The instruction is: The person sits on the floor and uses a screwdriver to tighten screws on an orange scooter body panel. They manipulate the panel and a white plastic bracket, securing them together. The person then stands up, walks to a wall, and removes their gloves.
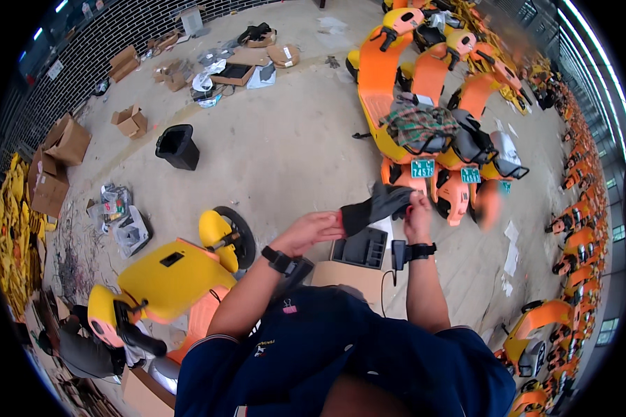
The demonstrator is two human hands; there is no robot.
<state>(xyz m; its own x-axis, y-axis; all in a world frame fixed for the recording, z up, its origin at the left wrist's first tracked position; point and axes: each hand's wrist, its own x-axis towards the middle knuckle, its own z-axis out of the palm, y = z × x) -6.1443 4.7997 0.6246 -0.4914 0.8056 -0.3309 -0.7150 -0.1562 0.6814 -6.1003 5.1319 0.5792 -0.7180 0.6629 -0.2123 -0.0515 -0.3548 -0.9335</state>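
Note:
A black work glove [366, 215] with a red cuff stretches between my two hands in front of my chest. My left hand [311, 232] holds the red cuff end, fingers close together and their tips partly hidden. At the glove's far end, my right hand [416, 221] is closed in a pinch, with a bit of red showing at its fingers. The glove's finger end is somewhat blurred. Beneath the glove lies a black compartmented tray [360, 248], beside a brown cardboard surface [341, 274]. Black straps with small devices circle both wrists.
A yellow scooter [167, 278] stands close on my left. Several orange scooters [382, 90] are parked ahead right, a plaid cloth [421, 126] over one. A black bin [179, 147], cardboard boxes [130, 121] and plastic bags [131, 231] sit ahead left. Another person [87, 347] bends at lower left.

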